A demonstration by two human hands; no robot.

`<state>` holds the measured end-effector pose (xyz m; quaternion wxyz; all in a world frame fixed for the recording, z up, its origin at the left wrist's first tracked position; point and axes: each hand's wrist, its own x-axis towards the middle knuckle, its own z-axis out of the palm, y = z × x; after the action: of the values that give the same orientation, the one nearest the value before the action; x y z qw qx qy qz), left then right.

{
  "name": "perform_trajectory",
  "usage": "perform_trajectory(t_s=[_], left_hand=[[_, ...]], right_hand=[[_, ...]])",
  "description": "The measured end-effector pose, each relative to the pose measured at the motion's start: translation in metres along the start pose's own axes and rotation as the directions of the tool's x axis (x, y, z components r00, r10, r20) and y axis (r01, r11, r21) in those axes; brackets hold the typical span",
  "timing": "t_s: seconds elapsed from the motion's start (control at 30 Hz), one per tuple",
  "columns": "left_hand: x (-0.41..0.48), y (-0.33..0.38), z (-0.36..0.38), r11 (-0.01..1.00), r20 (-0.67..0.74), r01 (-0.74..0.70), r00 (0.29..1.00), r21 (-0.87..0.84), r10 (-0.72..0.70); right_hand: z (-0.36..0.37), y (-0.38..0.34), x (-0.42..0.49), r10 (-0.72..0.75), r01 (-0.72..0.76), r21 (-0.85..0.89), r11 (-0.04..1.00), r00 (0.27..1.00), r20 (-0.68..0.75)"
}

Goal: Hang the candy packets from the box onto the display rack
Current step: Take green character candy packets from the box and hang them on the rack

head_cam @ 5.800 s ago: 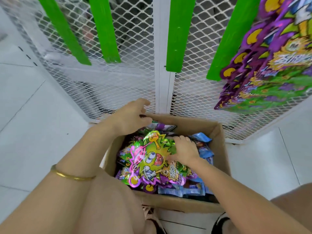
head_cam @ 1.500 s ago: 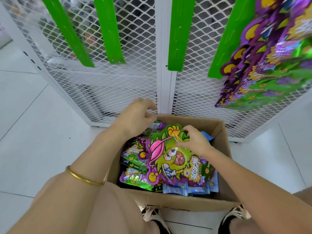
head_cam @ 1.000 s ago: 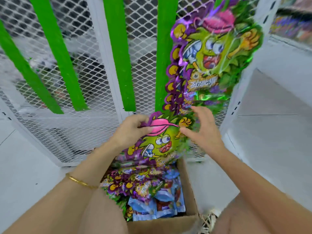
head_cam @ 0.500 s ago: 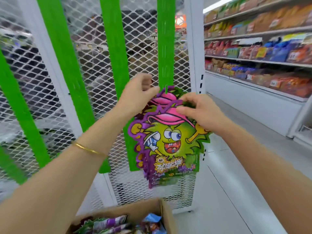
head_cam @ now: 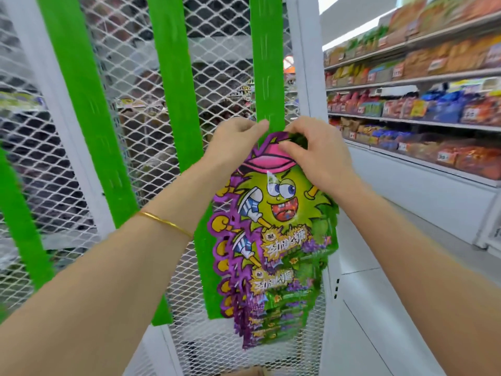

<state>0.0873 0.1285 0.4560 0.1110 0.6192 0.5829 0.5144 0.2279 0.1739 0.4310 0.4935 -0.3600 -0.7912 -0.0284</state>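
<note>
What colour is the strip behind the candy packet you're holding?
Bright green: the vertical plastic strip, best in the head view.

Stocked store shelves (head_cam: pixel 433 104) right of the fingers (head_cam: pixel 295 132), white base (head_cam: pixel 433 204) under those shelves, pale tiled floor (head_cam: pixel 374 329) lower right, bright light (head_cam: pixel 352 17) above.

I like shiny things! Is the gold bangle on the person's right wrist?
No, the gold bangle sits behind the left hand, which pinches the candy packet at its top; the right wrist is bare.

Glossy foil candy packet (head_cam: pixel 273 213) — white metal mesh rack (head_cam: pixel 222 85)
</note>
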Motion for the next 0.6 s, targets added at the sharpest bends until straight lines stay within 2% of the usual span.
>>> perform_trajectory(t_s=[0.13, 0.33, 0.6], left_hand=[[0.002, 0.005, 0.000, 0.997, -0.003, 0.080, 0.997, -0.019, -0.080], [0.001, 0.012, 0.001, 0.957, 0.029, 0.253, 0.967, -0.141, -0.252], [-0.003, 0.010, 0.004, 0.946, -0.001, 0.265, 0.963, -0.187, -0.270]], right_hand=[[0.002, -0.006, 0.003, -0.040, 0.037, -0.054, 0.998, 0.997, -0.066], [0.002, -0.007, 0.002, -0.062, 0.055, -0.124, 0.991, 0.996, -0.056], [0.006, -0.001, -0.004, -0.025, 0.025, -0.097, 0.995, 1.000, 0.002]])
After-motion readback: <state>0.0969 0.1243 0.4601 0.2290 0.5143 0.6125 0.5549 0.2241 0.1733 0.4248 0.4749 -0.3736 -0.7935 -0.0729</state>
